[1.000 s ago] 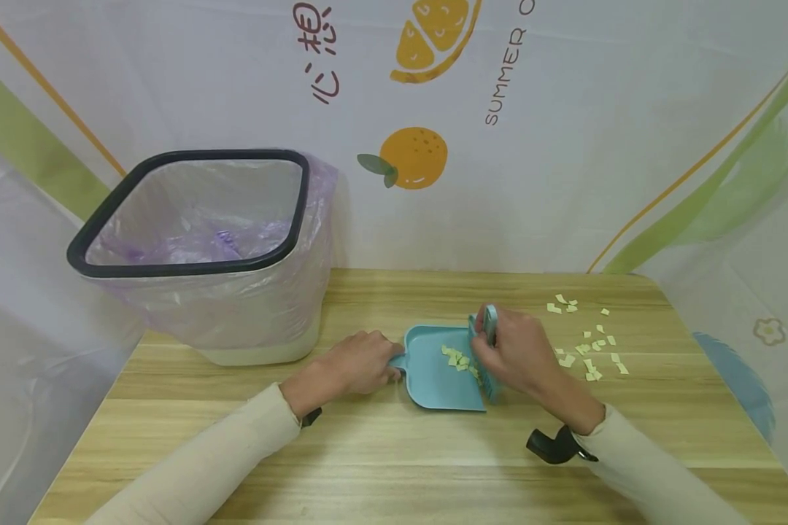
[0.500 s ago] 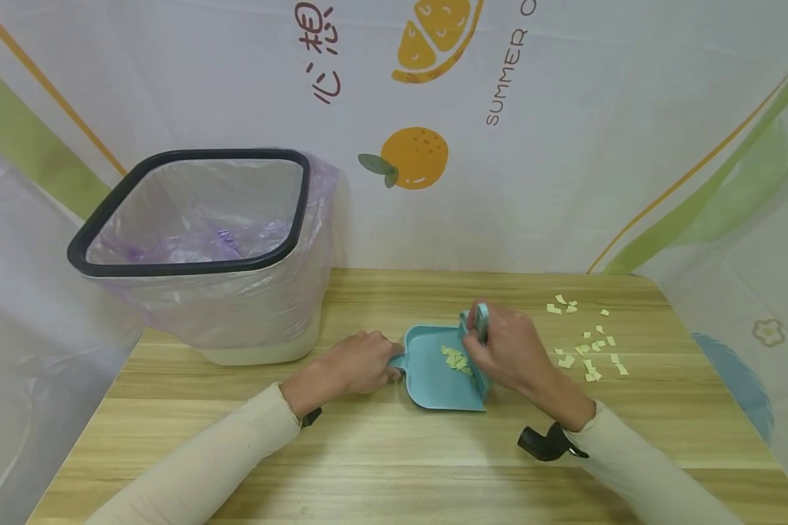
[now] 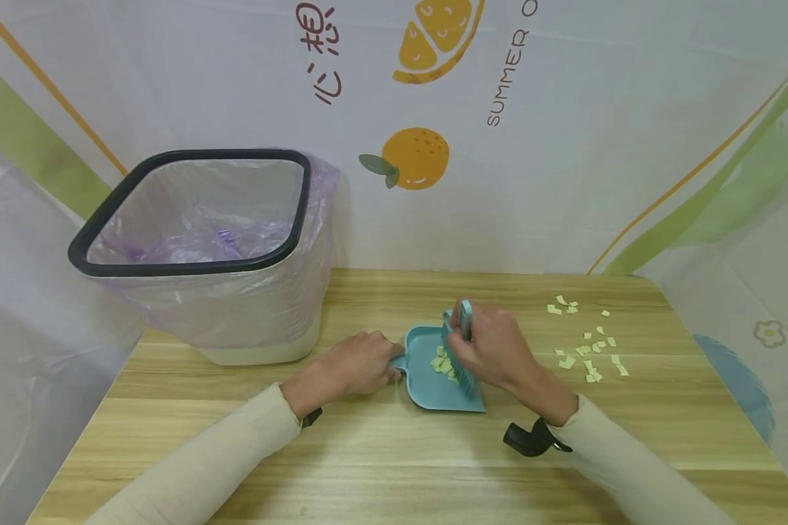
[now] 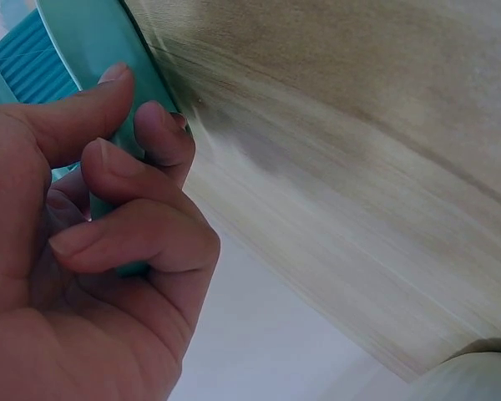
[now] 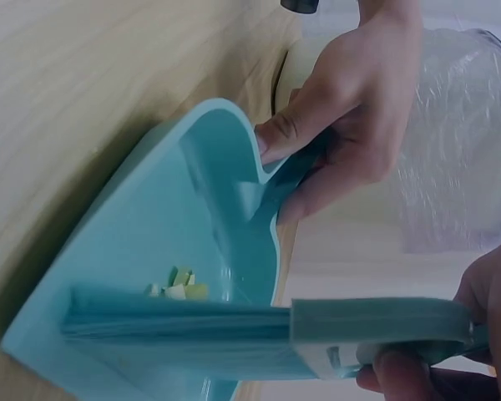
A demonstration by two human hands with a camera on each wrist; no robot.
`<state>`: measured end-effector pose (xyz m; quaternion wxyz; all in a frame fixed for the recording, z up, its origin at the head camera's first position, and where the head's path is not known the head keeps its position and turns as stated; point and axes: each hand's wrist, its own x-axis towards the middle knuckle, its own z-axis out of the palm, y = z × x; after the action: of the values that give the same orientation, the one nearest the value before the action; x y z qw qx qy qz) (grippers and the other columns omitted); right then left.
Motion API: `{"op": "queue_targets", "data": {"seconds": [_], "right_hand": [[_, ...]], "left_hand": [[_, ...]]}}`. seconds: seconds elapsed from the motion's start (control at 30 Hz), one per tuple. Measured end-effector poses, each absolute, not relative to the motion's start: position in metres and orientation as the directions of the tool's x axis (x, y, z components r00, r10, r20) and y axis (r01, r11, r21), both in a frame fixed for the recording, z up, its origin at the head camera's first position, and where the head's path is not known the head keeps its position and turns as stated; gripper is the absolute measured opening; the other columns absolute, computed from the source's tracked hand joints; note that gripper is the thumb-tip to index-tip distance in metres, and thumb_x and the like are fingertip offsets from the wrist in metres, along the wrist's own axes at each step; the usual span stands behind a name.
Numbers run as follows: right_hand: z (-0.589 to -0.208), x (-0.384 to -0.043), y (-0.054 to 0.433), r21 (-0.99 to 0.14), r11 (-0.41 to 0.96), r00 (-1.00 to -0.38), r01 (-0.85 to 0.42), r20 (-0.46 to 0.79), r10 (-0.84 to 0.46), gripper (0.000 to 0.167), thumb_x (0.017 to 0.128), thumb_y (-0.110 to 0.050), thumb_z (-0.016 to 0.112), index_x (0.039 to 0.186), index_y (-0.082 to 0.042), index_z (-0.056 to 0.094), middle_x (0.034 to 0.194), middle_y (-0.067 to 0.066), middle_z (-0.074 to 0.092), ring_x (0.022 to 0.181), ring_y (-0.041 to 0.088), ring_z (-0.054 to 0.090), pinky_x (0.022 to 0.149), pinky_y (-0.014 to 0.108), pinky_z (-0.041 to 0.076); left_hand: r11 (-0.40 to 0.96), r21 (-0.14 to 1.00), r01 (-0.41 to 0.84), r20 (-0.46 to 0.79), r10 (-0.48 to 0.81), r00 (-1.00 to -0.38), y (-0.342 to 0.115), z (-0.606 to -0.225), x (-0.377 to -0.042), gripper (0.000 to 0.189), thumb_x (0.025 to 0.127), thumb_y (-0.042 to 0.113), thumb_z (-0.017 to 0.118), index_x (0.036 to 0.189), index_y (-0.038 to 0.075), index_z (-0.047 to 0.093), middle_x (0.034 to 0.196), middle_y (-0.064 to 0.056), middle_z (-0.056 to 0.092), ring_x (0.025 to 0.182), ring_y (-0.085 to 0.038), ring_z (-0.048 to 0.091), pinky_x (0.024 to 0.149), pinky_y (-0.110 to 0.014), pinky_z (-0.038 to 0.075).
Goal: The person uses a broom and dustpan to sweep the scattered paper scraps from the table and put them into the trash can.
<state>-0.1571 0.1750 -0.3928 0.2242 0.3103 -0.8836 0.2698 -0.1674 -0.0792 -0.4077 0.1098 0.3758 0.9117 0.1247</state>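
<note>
A small blue dustpan (image 3: 427, 390) lies on the wooden table, its handle pointing left. My left hand (image 3: 362, 362) grips that handle; in the left wrist view the fingers curl round it. My right hand (image 3: 499, 346) holds a matching blue hand brush (image 5: 376, 322) by its handle, bristles down inside the pan. Against the bristles sits a small heap of pale yellow-green paper scraps (image 3: 443, 363). In the right wrist view the brush hides part of these scraps.
More paper scraps (image 3: 589, 350) lie scattered on the table (image 3: 394, 467) at the right. A large bin (image 3: 236, 306) with a black rim and a thin purple-tinted bag stands at the back left. A printed white curtain (image 3: 532, 197) hangs behind the table.
My right hand has moved left with the brush, from the pan's front edge further into it. The scraps in the pan have slid left and bunched together. My left hand has stayed still.
</note>
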Motion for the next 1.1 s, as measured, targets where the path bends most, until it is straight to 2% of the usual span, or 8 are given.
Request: {"op": "queue_targets", "data": {"seconds": [0.47,0.8,1.1], "right_hand": [[-0.390,-0.154,0.161,-0.380,0.640,-0.725,-0.668,0.528,-0.442,0.005,0.088,-0.012,0.059,0.086,-0.010,0.063,0.063,-0.011,0.047,0.054,0.002,0.037,0.048,0.028,0.034],[-0.388,-0.151,0.169,-0.392,0.660,-0.747,-0.641,0.517,-0.418,0.003,0.088,-0.009,0.061,0.086,-0.009,0.064,0.065,-0.009,0.051,0.054,0.004,0.040,0.048,0.028,0.037],[-0.390,-0.151,0.186,-0.362,0.687,-0.740,-0.631,0.548,-0.390,0.004,0.088,-0.007,0.064,0.086,-0.010,0.063,0.067,-0.007,0.053,0.056,0.005,0.042,0.048,0.028,0.037]], "left_hand": [[0.675,0.320,0.664,-0.081,0.718,-0.691,-0.080,-0.408,-0.167,0.013,0.102,0.017,0.081,0.098,0.008,0.073,0.072,0.002,0.052,0.064,-0.012,0.048,0.061,-0.032,0.047],[0.698,0.310,0.646,-0.114,0.702,-0.703,-0.079,-0.407,-0.166,0.017,0.103,0.020,0.081,0.110,0.005,0.076,0.074,0.001,0.053,0.066,-0.012,0.049,0.063,-0.032,0.046],[0.693,0.295,0.658,-0.111,0.709,-0.697,-0.079,-0.407,-0.166,0.018,0.104,0.023,0.080,0.110,0.007,0.075,0.075,0.002,0.054,0.068,-0.013,0.049,0.065,-0.034,0.047]]}}
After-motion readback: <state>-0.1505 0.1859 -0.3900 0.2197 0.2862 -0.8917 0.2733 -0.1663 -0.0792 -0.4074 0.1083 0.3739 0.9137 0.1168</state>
